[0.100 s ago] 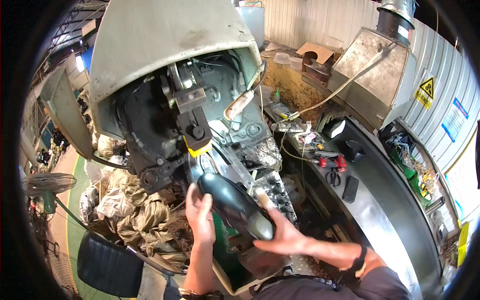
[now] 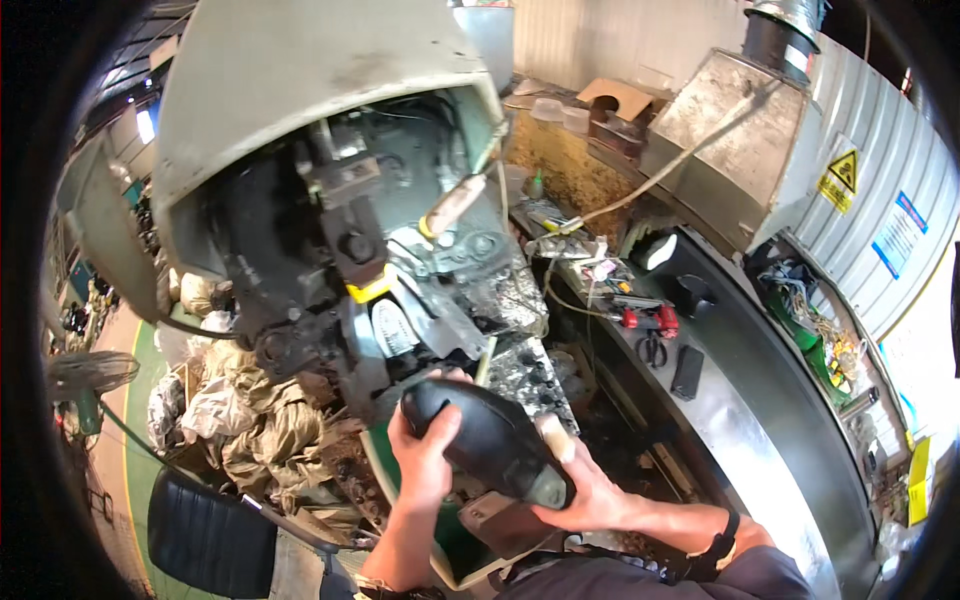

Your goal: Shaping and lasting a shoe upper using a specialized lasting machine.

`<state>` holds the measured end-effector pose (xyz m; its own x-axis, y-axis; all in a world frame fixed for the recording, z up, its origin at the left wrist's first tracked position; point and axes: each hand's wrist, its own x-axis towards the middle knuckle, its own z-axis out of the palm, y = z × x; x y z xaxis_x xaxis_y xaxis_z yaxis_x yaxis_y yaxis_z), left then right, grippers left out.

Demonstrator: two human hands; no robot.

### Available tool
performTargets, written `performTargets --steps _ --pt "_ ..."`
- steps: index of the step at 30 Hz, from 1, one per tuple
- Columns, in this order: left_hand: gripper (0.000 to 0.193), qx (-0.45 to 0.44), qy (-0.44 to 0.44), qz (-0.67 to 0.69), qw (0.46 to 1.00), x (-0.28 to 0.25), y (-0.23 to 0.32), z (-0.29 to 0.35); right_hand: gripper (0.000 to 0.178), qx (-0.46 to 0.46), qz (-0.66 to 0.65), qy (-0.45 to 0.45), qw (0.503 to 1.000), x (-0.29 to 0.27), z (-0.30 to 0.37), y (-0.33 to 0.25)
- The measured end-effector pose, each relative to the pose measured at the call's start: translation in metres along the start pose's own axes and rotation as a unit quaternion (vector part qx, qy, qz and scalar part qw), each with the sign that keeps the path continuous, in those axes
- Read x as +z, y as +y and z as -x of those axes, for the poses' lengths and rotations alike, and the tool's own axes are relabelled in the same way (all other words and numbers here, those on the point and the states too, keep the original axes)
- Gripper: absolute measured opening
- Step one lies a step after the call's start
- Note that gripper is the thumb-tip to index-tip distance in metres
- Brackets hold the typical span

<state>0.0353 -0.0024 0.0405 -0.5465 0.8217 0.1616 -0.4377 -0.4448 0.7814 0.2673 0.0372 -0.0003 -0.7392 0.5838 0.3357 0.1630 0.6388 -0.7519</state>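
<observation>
Between my hands is a black shoe upper on a last [image 2: 490, 440], tilted with one end toward the machine and the other toward my right. My left hand [image 2: 425, 455] is closed round the end nearer the machine, its thumb on top. My right hand [image 2: 585, 490] grips the other end, where a greyish-green piece shows; a pale covering sits on one of its fingers. Just beyond the shoe, apart from it, are the metal jaws [image 2: 395, 325] of a large grey machine [image 2: 330, 80]. A yellow-edged block [image 2: 372, 285] hangs above these jaws.
On the right runs a curved metal bench [image 2: 740, 440] with a red tool [image 2: 650, 320], scissors [image 2: 652, 350] and a black oblong object [image 2: 687, 372]. Crumpled sacks [image 2: 270, 420] are piled at left, behind a black seat [image 2: 210, 530]. A wooden-handled tool [image 2: 455, 207] hangs by the machine.
The shoe has come away from the machine's jaws, toward me. My left hand, earlier spread beside it, is now wrapped round its end. My right hand has kept its grip. The view has shifted slightly.
</observation>
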Motion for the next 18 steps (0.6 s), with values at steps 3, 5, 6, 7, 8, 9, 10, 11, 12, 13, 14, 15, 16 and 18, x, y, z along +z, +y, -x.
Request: performTargets --steps 3,5,6,7,8,9,10,11,12,13,14,15,16,18 --pt "0.044 0.021 0.009 0.046 0.999 0.034 -0.03 0.016 0.103 -0.029 -0.011 0.009 0.999 -0.028 0.027 0.011" --pt "0.044 0.007 -0.005 0.05 0.999 0.05 -0.054 0.019 0.108 -0.034 -0.055 0.014 0.998 -0.049 0.049 0.023" --pt "0.044 -0.009 -0.015 0.062 0.998 0.064 -0.062 0.02 0.111 -0.037 -0.102 0.02 0.994 -0.063 0.062 0.028" --pt "0.042 -0.033 -0.008 0.069 0.997 0.075 -0.074 0.021 0.117 -0.109 -0.1 0.028 0.989 -0.075 0.077 0.04" --pt "0.041 -0.058 -0.002 0.075 0.995 0.087 -0.088 0.022 0.115 -0.068 -0.066 0.005 0.996 -0.091 0.1 0.045" --pt "0.038 -0.104 0.004 0.079 0.991 0.1 -0.1 0.021 0.112 -0.08 -0.037 0.056 0.995 -0.096 0.117 0.052" --pt "0.035 -0.145 0.02 0.089 0.985 0.113 -0.12 0.021 0.108 -0.088 -0.006 0.106 0.99 -0.101 0.135 0.056" --pt "0.034 -0.191 0.038 0.067 0.979 0.129 -0.138 0.024 0.101 -0.05 -0.012 0.16 0.986 -0.106 0.15 0.062" --pt "0.033 -0.231 0.057 0.041 0.97 0.143 -0.158 0.027 0.095 -0.018 -0.02 0.213 0.977 -0.108 0.158 0.07" --pt "0.035 -0.258 0.042 0.04 0.964 0.159 -0.18 0.033 0.083 0.036 -0.107 0.282 0.953 -0.11 0.171 0.079" --pt "0.036 -0.286 0.028 0.039 0.957 0.173 -0.206 0.041 0.075 0.154 -0.168 0.324 0.918 -0.113 0.192 0.088" --pt "0.038 -0.386 -0.015 0.097 0.917 0.173 -0.237 0.042 0.073 0.191 -0.309 0.402 0.84 -0.125 0.2 0.099" --pt "0.034 -0.38 -0.06 0.003 0.923 0.188 -0.26 0.051 0.071 0.221 -0.441 0.467 0.734 -0.139 0.21 0.109" --pt "0.033 -0.384 -0.157 -0.135 0.9 0.214 -0.296 0.068 0.055 0.295 -0.554 0.519 0.58 -0.185 0.256 0.143"
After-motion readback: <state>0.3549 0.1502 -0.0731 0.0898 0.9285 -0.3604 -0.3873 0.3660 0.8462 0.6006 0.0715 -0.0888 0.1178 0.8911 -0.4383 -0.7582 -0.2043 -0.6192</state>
